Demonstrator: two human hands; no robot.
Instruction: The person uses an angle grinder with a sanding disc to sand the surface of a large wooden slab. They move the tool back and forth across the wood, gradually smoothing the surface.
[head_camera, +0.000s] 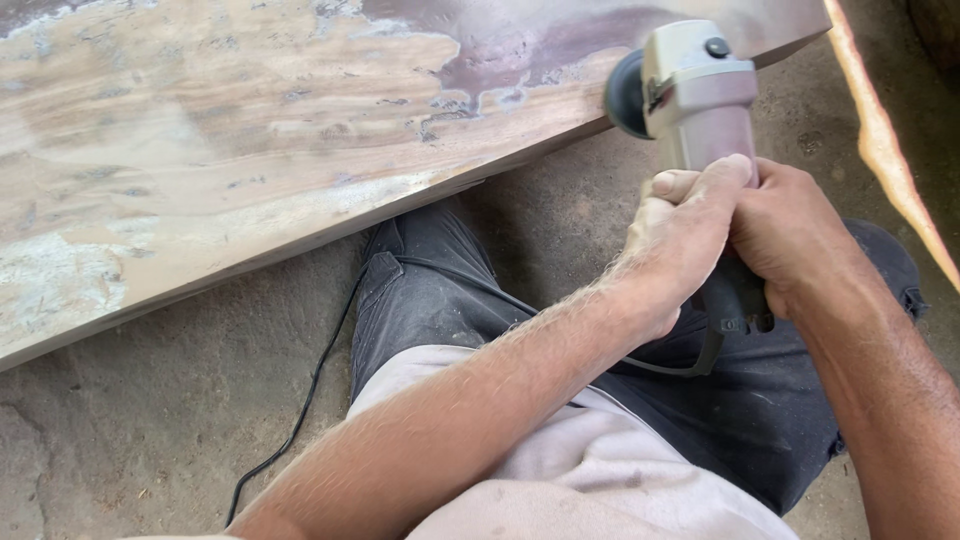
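Two hands clamped together on one angle grinder (695, 100), grey body upright in the head view. Left hand (680, 240) wrapped tight round the lower body, thumb on top; right hand (790, 235) closed round the same stretch from the other side, knuckles touching the left. Doubled hold probably for steadiness against the tool's pull. Dark disc (626, 95) at the grinder's head set against the near edge of a big wooden slab (250, 150), at the boundary between pale, worked wood and a darker purplish patch still coated. Slab tilted, its lower edge close over the dirt floor (130, 420). Black cord (300, 410) trailing from the tool's base, across the dark trousers (430, 290) and down to the floor at left, kept clear of the disc. Knees bent, legs tucked under the slab edge, likely to bring the work close. Pale shirt (600, 470) at the bottom of view.
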